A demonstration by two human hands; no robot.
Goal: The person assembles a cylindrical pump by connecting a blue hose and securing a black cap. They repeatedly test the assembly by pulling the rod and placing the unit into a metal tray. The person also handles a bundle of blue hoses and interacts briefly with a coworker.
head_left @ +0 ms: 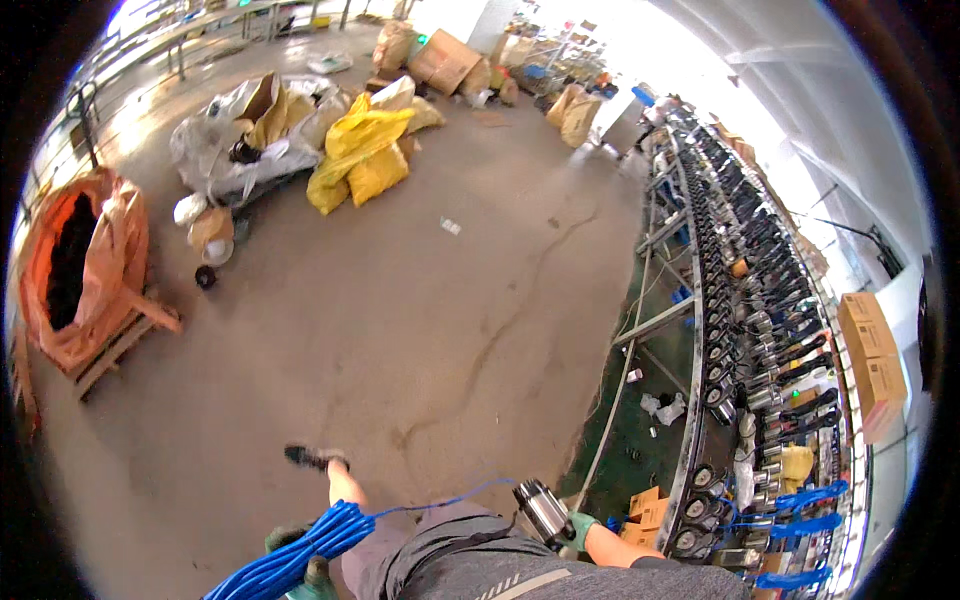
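Note:
A thick bundle of blue cable [338, 532] is gripped in my gloved left hand [316, 580], its fingers wrapped round it at the lower edge. One thin blue strand [440, 502] runs from the bundle across to a shiny steel cylinder with black bands [545, 512]. That cylinder, which looks like a pump or motor body, is held against my right side by my right hand [582, 530] in a green glove. Part of the right hand's fingers is hidden behind it.
A long bench [690, 400] on my right carries rows of metal and black parts, with cardboard boxes [872, 365] beyond. An orange sack [120, 240] stands on a pallet at left. Yellow bags [375, 170], white bags [200, 150] and a tipped carton [445, 62] lie farther off.

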